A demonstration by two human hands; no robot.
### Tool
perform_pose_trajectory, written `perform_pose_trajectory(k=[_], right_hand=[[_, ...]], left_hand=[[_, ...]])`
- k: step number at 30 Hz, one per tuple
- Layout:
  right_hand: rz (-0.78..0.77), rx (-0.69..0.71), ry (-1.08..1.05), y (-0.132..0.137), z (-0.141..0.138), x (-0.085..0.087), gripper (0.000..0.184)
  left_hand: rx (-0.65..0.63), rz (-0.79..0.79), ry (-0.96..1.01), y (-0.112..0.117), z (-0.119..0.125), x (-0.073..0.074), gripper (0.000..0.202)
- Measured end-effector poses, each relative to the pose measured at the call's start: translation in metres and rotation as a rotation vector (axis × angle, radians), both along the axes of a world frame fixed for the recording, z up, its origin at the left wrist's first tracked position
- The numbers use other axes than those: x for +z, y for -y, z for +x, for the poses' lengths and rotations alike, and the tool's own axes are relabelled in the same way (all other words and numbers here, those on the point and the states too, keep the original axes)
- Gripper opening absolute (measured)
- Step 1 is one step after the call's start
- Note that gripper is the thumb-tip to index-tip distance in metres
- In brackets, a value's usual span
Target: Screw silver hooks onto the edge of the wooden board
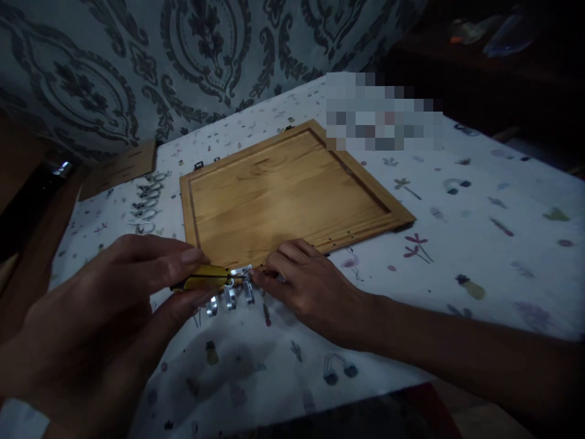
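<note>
In my left hand (123, 292) is a yellow and black screwdriver (208, 277), pinched between thumb and fingers and pointing right. Its tip meets a silver metal hook (248, 291) on the near edge of a framed wooden board (274, 195). My right hand (306, 283) rests over that same edge, fingers curled, thumb and fingertips closed at the hook's plate. Two more silver hooks (230, 297) hang along the edge to the left. Small dark holes (348, 234) show further right along the frame. The screwdriver's exact contact point is too small to make out.
Several loose metal hooks (147, 201) lie in a row left of the board. A brown cardboard piece (121, 171) sits at the table's back left. The printed white tablecloth (439, 286) covers the table, below a patterned curtain (205, 55). One area at the back is pixelated.
</note>
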State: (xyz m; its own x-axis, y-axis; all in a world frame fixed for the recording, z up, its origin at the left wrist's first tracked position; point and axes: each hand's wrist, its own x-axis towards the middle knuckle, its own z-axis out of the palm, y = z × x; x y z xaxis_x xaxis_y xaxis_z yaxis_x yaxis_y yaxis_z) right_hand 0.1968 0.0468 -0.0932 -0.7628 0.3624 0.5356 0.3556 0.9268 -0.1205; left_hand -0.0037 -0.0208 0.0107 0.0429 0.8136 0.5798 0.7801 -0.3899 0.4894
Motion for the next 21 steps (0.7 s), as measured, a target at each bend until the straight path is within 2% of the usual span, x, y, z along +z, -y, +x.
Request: perform_pose_trajectory(k=[4,10,16,19,21], right_hand=[[-0.008,0.006,0.011,0.0002,0.0003,0.0009,0.017],[0.005,-0.001,0.002,0.0002,0.0007,-0.0002,0.018],[0.002,-0.003,-0.001,-0.0002,0.0009,0.0000,0.017],[0.014,-0.008,-0.010,-0.0001,0.0007,0.0001,0.019],[0.011,-0.007,-0.009,0.0001,0.0007,0.0000,0.020]], left_hand=[[0.039,-0.014,-0.044,-0.0022,0.0034,0.0042,0.016],[0.061,-0.043,0.003,-0.0034,0.0031,0.0034,0.021],[0.044,0.021,0.052,-0.0008,0.0078,0.0027,0.017],[0.068,-0.012,0.038,-0.0020,0.0105,0.0037,0.012],[0.029,-0.004,0.026,-0.0030,0.0095,0.0036,0.012]])
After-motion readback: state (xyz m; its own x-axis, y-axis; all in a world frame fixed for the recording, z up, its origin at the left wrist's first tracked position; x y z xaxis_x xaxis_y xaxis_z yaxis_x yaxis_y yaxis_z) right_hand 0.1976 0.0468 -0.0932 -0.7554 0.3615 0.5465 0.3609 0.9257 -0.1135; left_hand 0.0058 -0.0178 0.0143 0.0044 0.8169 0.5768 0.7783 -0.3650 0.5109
